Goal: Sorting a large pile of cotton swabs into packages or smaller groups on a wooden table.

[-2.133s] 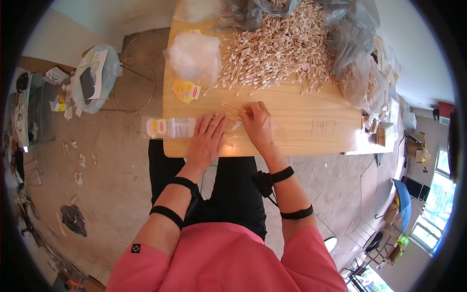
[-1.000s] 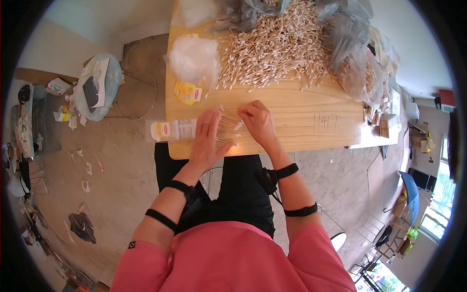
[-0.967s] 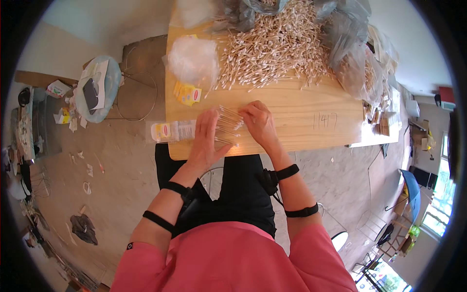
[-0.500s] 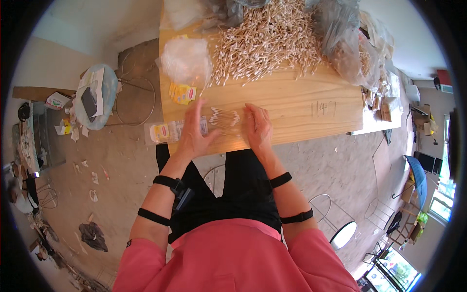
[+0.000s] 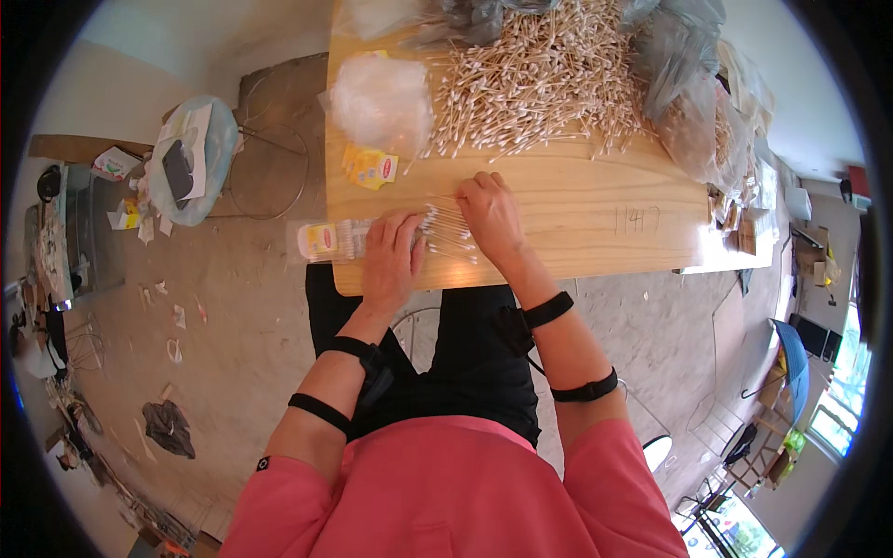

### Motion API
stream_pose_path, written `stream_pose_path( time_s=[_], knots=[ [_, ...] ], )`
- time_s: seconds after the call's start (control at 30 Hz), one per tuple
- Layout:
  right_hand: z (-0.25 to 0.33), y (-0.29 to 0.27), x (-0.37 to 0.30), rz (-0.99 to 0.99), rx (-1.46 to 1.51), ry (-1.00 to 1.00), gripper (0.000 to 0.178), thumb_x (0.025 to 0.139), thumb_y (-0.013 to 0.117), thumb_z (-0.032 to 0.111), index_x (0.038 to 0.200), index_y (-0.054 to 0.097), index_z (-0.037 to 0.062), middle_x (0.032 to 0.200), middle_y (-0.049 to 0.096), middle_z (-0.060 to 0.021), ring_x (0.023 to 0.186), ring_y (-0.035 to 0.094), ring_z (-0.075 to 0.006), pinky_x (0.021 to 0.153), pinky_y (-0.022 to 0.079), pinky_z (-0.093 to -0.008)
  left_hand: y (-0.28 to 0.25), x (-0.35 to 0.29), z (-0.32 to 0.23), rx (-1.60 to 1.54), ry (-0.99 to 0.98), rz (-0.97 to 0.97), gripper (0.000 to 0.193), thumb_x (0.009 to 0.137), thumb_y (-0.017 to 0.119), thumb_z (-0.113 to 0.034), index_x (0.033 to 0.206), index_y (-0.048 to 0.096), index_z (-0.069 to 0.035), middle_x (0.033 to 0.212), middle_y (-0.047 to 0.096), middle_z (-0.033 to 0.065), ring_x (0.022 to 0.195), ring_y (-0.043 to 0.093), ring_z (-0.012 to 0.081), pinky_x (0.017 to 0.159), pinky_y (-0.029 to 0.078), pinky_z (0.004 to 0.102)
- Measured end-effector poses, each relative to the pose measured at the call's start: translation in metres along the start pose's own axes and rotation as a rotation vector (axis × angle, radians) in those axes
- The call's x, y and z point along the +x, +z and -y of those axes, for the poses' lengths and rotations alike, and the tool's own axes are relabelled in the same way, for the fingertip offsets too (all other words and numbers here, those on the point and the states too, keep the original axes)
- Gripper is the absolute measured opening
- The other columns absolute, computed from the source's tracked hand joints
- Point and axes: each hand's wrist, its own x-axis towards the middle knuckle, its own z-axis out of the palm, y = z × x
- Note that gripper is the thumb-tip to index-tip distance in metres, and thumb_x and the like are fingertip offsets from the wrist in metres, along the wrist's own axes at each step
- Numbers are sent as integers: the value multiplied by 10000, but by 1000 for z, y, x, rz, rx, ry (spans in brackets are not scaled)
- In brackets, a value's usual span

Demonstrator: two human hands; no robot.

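A small loose group of cotton swabs [image 5: 450,232] lies on the wooden table between my hands. My left hand [image 5: 391,259] is palm down at the swabs' left end, fingers stretched out and resting over the end of a row of clear packets. On the right, my right hand [image 5: 493,216] has its fingers pinched together at the group's far side, with a thin swab stick showing at the fingertips. Left of my left hand, a clear packet with a yellow card [image 5: 323,240] lies in that row. My left hand hides part of the packets.
A large heap of cotton swabs [image 5: 539,84] covers the table's far side. Clear plastic bags [image 5: 381,102] are stacked at the far left, with yellow cards [image 5: 374,167] beside them. Grey plastic bags [image 5: 684,74] stand far right. A stool holding a phone [image 5: 177,169] is left.
My left hand has come down flat over the packets' end. My right hand has moved to the far side of the loose swabs and pinched its fingers. The swabs are more spread out.
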Motion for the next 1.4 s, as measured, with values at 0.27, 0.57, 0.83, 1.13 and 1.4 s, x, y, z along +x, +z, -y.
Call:
stream_pose_path(
  time_s=[0.27, 0.57, 0.83, 1.13, 1.4],
  knots=[
    [0, -6, 1, -25, -105, -55, 46, 810, 603, 100, 842, 586, 71, 794, 542, -122, 824, 556, -326, 728, 471, -429, 1, 5, -5, -5, -5, 17, 425, 833, 625, -80, 1241, 507, -53, 1231, 513, 124, 1170, 462, 342, 1013, 372, 453],
    [-37, -96, -21, -469, 489, 482, 48, 918, 591, 49, 964, 596, 38, 781, 599, -70, 661, 560, -135, 605, 462, -269, 4, -6, 3, 39, -27, 12, 397, 843, 590, -108, 1229, 531, -33, 1224, 537, 162, 1184, 477, 358, 1045, 343, 476],
    [-191, -291, 3, -923, -811, 319, 163, 888, 665, 177, 949, 660, 26, 785, 658, -124, 608, 613, -218, 592, 482, -352, 9, -2, -3, 28, -30, 12, 380, 859, 588, -113, 1226, 524, -42, 1233, 526, 155, 1185, 463, 364, 1034, 345, 466],
    [-43, -56, -12, -121, 186, 147, 59, 849, 662, 87, 905, 650, 76, 847, 631, -95, 734, 652, -287, 642, 524, -376, 6, -1, -4, 19, -27, 19, 396, 857, 593, -96, 1242, 514, -45, 1234, 521, 152, 1170, 458, 373, 1033, 350, 473],
    [-53, -30, 27, -118, -213, -53, 55, 816, 604, 49, 863, 578, 59, 927, 541, -124, 805, 621, -319, 637, 512, -422, 1, -1, -5, 78, -31, 26, 433, 842, 620, -115, 1255, 514, -41, 1243, 522, 122, 1185, 459, 339, 1033, 358, 448]
  ],
)
